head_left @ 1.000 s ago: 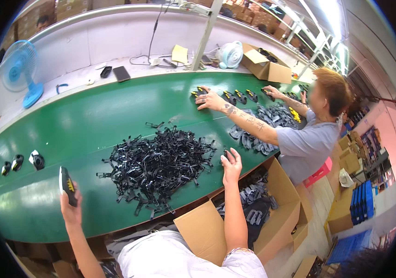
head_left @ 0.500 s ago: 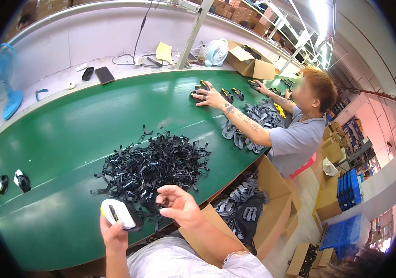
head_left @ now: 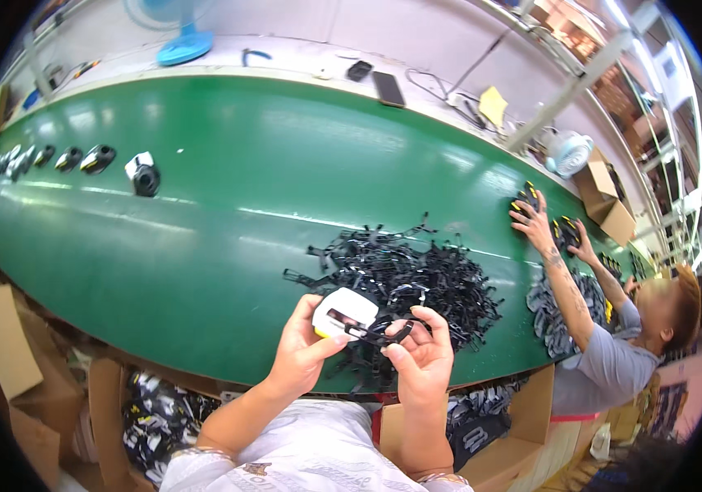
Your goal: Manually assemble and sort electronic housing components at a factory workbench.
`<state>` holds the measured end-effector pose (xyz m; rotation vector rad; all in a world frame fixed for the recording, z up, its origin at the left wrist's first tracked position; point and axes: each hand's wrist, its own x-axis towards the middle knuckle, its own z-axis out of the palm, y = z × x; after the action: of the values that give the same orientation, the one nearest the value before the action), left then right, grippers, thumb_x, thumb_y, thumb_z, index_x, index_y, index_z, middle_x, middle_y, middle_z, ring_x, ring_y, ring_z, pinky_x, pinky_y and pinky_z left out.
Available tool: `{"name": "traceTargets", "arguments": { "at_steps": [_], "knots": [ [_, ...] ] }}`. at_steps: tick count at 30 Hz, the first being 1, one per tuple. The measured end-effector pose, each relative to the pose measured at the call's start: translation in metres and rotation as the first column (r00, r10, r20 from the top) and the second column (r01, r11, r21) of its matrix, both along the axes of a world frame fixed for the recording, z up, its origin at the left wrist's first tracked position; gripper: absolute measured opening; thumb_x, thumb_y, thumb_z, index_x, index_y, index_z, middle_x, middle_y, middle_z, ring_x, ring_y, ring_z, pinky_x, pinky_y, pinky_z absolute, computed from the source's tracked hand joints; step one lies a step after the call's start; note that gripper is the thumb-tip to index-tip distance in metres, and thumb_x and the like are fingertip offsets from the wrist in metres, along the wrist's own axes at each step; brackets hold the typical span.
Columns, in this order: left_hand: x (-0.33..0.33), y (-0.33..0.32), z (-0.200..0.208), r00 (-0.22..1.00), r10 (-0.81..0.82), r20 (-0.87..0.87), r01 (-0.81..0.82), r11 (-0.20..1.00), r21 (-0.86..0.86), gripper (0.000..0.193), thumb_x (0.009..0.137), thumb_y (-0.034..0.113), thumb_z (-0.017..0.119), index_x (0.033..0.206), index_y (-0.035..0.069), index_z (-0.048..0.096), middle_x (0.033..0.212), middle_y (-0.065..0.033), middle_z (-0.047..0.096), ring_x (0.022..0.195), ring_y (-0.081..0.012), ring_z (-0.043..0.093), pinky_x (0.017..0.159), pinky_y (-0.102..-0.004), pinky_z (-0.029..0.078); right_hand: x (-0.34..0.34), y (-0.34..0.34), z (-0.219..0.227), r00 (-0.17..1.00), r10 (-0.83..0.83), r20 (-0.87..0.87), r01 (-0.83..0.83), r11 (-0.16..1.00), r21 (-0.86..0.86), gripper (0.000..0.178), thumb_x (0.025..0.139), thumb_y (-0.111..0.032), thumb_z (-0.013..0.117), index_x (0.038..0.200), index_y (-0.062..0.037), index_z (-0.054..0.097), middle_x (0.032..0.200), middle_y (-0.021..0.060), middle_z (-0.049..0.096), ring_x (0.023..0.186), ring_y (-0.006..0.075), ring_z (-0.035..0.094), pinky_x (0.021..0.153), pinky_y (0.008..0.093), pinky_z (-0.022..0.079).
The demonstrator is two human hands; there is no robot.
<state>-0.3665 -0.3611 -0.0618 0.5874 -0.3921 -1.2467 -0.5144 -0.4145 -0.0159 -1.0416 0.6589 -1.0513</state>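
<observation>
My left hand [head_left: 301, 351] grips a rounded white plastic shell [head_left: 356, 306] with a dark slot in its face and a yellow patch at its lower edge. In my right hand [head_left: 425, 354], a thin black plastic strap piece [head_left: 398, 335] is pinched between thumb and fingers. Its inner end reaches the shell beside the slot; whether it is inserted, I cannot tell. Just beyond both hands lies a tangled pile of similar black strap pieces [head_left: 457, 287] on the green table [head_left: 228, 238].
A white-and-black part [head_left: 146, 174] and a row of black parts [head_left: 98, 159] stand at the left. On the right, a co-worker [head_left: 605, 344] handles black-and-yellow parts behind a grey heap [head_left: 566, 305]. Open cartons [head_left: 523, 418] line the near edge. A phone [head_left: 388, 88] lies on the back ledge.
The view has turned left. My right hand has come from the pile's edge to the white shell, bringing a black strap piece against it. The shell has turned in my left hand.
</observation>
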Motion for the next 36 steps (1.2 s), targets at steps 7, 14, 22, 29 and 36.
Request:
{"name": "traceTargets", "arguments": {
  "at_steps": [7,14,22,29,36],
  "knots": [
    [0.003,0.004,-0.002,0.995,-0.002,0.101,0.009,0.998,-0.068,0.046,0.081,-0.004,0.062,0.118,0.006,0.037,0.114,-0.006,0.05,0.11,-0.0139,0.049,0.094,-0.031,0.041,0.023,-0.002,-0.009,0.995,-0.091,-0.045,0.088,0.994,-0.059,0.044,0.08,0.007,0.063,0.12,0.0056,0.045,0.097,0.0119,0.06,0.084,0.0153,0.063,0.075,0.0274,0.055],
    [0.005,0.007,-0.002,0.978,0.026,0.206,-0.01,0.997,-0.08,0.046,0.083,-0.003,0.061,0.12,0.006,0.034,0.115,-0.0065,0.047,0.11,-0.0135,0.048,0.093,-0.0308,0.041,0.029,0.003,-0.01,0.993,-0.108,-0.052,0.106,0.994,-0.032,0.044,0.081,0.004,0.062,0.122,0.0067,0.047,0.098,0.012,0.059,0.079,0.0159,0.063,0.068,0.0261,0.056],
    [0.006,0.014,-0.002,0.978,-0.016,0.209,0.024,0.999,-0.034,0.044,0.082,-0.002,0.062,0.116,0.005,0.035,0.112,-0.0074,0.05,0.109,-0.0134,0.049,0.094,-0.0315,0.041,0.03,0.006,-0.02,0.992,-0.099,-0.074,0.096,0.994,-0.044,0.04,0.079,0.005,0.063,0.116,0.0064,0.051,0.084,0.0035,0.053,0.074,0.0116,0.058,0.069,0.0269,0.054],
    [0.013,0.017,0.009,0.932,0.022,0.361,-0.006,0.999,-0.046,0.022,0.087,0.011,0.061,0.098,0.004,0.044,0.091,-0.001,0.05,0.083,-0.0046,0.045,0.073,-0.0212,0.04,0.02,0.0,-0.014,0.987,0.01,-0.163,-0.021,0.998,-0.066,0.044,0.076,0.007,0.068,0.118,0.005,0.052,0.079,-0.0007,0.054,0.076,0.0069,0.054,0.072,0.02,0.046],
    [0.013,0.015,0.003,0.783,0.138,0.606,-0.166,0.986,-0.011,0.024,0.09,0.022,0.06,0.083,0.003,0.046,0.068,0.0016,0.049,0.063,-0.0028,0.039,0.053,-0.0207,0.034,0.013,0.006,-0.01,0.949,0.07,-0.307,-0.109,0.988,-0.113,0.043,0.073,0.006,0.072,0.112,0.0049,0.056,0.078,0.0005,0.056,0.073,0.0073,0.054,0.069,0.0202,0.044]
  ]
}}
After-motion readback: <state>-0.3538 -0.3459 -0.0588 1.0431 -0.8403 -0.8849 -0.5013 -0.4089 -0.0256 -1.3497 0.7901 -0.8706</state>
